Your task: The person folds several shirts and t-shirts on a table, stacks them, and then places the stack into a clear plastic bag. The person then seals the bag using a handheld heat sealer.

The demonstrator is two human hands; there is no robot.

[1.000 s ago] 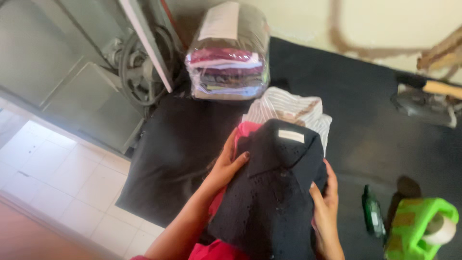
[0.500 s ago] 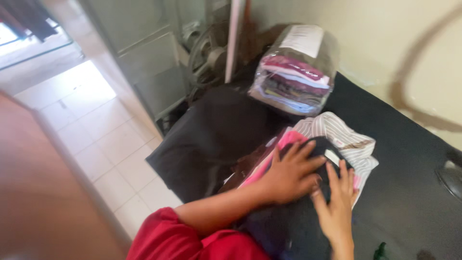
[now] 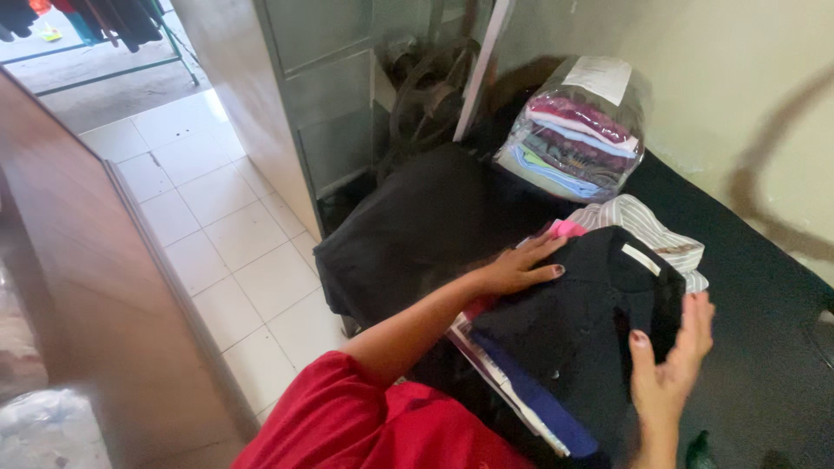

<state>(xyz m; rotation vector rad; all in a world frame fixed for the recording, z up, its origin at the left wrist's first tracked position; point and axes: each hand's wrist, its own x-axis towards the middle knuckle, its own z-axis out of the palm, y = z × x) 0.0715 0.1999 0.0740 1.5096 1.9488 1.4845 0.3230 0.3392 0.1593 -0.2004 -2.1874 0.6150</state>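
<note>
A folded black shirt [image 3: 591, 321] lies on top of a stack of folded clothes [image 3: 539, 399] on a black-covered table [image 3: 764, 260]. My left hand [image 3: 517, 267] rests flat on the stack's left edge, fingers spread, touching the black shirt and a pink garment [image 3: 566, 228] under it. My right hand [image 3: 673, 365] is at the shirt's right side, fingers apart, touching its edge. A striped shirt [image 3: 651, 227] sticks out behind the stack.
A clear plastic bag of folded clothes [image 3: 573, 130] stands at the back by the wall. A grey metal cabinet [image 3: 321, 95] and a white pole [image 3: 478, 69] are on the left. White tiled floor [image 3: 217, 234] and a brown wooden panel [image 3: 95, 295] lie further left.
The view has swung left and pulled back, showing more floor and the wooden panel. My left hand has slid to the stack's left edge; my right hand has opened beside the shirt.
</note>
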